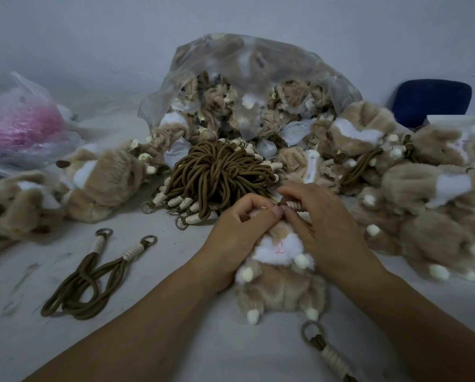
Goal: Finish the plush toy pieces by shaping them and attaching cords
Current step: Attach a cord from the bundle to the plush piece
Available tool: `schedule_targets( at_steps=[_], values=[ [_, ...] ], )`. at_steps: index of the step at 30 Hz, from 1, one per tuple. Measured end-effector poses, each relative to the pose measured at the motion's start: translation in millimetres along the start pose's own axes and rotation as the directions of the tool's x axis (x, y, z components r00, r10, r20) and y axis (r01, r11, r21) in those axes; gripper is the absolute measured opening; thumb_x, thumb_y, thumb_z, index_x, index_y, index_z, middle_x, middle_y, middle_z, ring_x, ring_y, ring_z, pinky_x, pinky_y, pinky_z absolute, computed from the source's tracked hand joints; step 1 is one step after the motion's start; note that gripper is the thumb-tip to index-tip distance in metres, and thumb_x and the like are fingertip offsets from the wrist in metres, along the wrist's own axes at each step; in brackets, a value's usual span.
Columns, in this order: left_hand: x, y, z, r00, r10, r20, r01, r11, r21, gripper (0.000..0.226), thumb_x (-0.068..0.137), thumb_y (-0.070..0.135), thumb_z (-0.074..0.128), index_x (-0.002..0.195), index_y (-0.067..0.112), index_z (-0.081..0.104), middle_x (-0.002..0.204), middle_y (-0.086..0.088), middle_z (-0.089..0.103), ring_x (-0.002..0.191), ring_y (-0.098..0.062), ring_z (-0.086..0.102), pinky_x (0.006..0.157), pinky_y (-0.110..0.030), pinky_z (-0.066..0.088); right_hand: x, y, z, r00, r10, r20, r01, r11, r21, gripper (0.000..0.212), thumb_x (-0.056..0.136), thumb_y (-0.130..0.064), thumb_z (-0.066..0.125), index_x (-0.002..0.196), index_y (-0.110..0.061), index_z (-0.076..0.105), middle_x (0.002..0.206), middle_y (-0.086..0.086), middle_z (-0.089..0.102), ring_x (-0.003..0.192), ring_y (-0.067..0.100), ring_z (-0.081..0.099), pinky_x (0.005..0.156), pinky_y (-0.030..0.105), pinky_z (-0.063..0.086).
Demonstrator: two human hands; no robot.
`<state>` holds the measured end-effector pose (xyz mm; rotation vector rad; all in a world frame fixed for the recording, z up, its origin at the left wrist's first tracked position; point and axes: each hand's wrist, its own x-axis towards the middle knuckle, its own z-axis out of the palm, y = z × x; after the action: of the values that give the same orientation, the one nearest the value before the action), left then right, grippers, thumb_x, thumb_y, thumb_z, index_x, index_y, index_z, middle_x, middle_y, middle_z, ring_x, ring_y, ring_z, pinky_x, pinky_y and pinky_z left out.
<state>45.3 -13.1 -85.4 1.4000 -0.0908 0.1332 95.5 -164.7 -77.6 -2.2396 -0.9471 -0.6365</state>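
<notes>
A tan and white plush toy [280, 288] lies on its back on the table, feet toward me. My left hand [241, 232] grips the top of its head, fingers curled round the fur. My right hand [313, 216] pinches a brown cord's cream-wrapped end [295, 205] at the same spot. A bundle of brown cords [219, 172] with cream wraps and metal rings lies just beyond my hands. Two loose cords [92, 277] lie at the left, and one more cord end [327, 351] with a ring lies near the toy's feet.
A clear plastic bag [247, 86] of plush pieces stands at the back centre. Plush toys are heaped at the right [429, 199] and at the left [65, 194]. A bag with pink material [21, 125] sits far left, and a blue chair back [430, 102] far right.
</notes>
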Motion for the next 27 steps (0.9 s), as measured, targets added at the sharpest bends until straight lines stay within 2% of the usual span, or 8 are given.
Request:
schedule_targets(
  at_steps=[2,5,8,12,15,20,24,27],
  values=[
    [1.3,-1.3,-2.2,1.000,-0.012,-0.013,0.011,0.999,-0.033,0.020,0.092,0.016,0.066,0.075,0.027,0.070,0.076,0.006,0.069,0.069,-0.004,0.065,0.060,-0.017,0.051,0.2,-2.9,-0.3,1.000,-0.007,-0.007,0.006,0.998,-0.059,0.029,0.089,-0.027,0.050,0.112,-0.015,0.063,0.105,0.000,0.063,0.098,0.020,0.055,0.085,0.034,0.041],
    [1.2,2.2,-4.4,0.998,-0.067,-0.007,0.065,0.986,-0.156,0.002,0.081,0.025,0.071,0.081,0.024,0.073,0.081,-0.002,0.071,0.075,-0.011,0.067,0.065,-0.022,0.055,1.3,-7.3,-1.8,0.999,-0.033,-0.002,0.032,0.985,-0.167,0.041,0.088,-0.040,0.047,0.113,-0.013,0.064,0.117,0.003,0.061,0.111,0.023,0.052,0.095,0.041,0.042],
    [2.0,3.1,-5.9,0.993,-0.116,0.013,0.115,0.961,-0.252,0.012,0.071,0.028,0.073,0.080,0.020,0.073,0.079,-0.005,0.070,0.072,-0.014,0.067,0.065,-0.025,0.057,0.0,-7.2,-2.9,0.999,-0.032,0.028,0.037,0.973,-0.226,0.051,0.091,-0.046,0.041,0.118,-0.009,0.065,0.124,0.010,0.058,0.118,0.031,0.050,0.099,0.048,0.040],
    [2.9,3.9,-4.9,0.984,-0.178,0.022,0.177,0.943,-0.282,0.007,0.079,0.020,0.069,0.081,0.013,0.069,0.076,-0.007,0.068,0.068,-0.016,0.065,0.063,-0.025,0.055,-1.8,-5.5,-1.2,1.000,-0.029,0.013,0.031,0.974,-0.226,0.054,0.092,-0.045,0.039,0.123,-0.008,0.062,0.126,0.013,0.056,0.116,0.034,0.049,0.096,0.047,0.042],
    [3.4,3.1,-4.5,0.984,-0.178,0.017,0.176,0.947,-0.269,0.012,0.088,0.016,0.064,0.077,0.013,0.067,0.073,-0.007,0.067,0.067,-0.016,0.064,0.062,-0.025,0.055,-1.6,-6.0,-0.3,0.999,-0.049,-0.021,0.046,0.990,-0.135,0.046,0.091,-0.042,0.044,0.114,-0.008,0.064,0.114,0.013,0.057,0.104,0.031,0.052,0.088,0.042,0.044],
    [2.4,3.3,-3.8,0.984,-0.178,0.022,0.176,0.941,-0.290,0.021,0.080,0.029,0.071,0.092,0.012,0.067,0.091,-0.015,0.067,0.085,-0.027,0.064,0.085,-0.039,0.053,-1.2,-6.7,-1.5,0.996,-0.094,0.005,0.094,0.992,-0.088,0.043,0.091,-0.040,0.043,0.111,-0.011,0.067,0.105,0.009,0.057,0.093,0.026,0.055,0.074,0.038,0.049],
    [0.5,4.5,-3.9,0.987,-0.160,0.033,0.163,0.946,-0.282,0.011,0.075,0.027,0.072,0.077,0.017,0.066,0.077,-0.008,0.066,0.071,-0.018,0.063,0.066,-0.028,0.055,-1.8,-7.0,-1.3,0.998,-0.039,0.040,0.042,0.996,-0.073,0.046,0.090,-0.043,0.041,0.116,-0.014,0.064,0.105,0.002,0.055,0.095,0.016,0.050,0.076,0.031,0.046],
    [-0.6,4.7,-2.9,0.990,-0.137,0.038,0.142,0.959,-0.246,0.008,0.075,0.026,0.072,0.073,0.020,0.067,0.074,-0.005,0.066,0.067,-0.015,0.064,0.063,-0.027,0.055,-2.4,-8.5,-1.4,0.999,-0.015,0.037,0.017,0.998,-0.054,0.044,0.088,-0.041,0.041,0.112,-0.013,0.064,0.102,0.001,0.055,0.094,0.017,0.052,0.074,0.031,0.045]
  ],
)
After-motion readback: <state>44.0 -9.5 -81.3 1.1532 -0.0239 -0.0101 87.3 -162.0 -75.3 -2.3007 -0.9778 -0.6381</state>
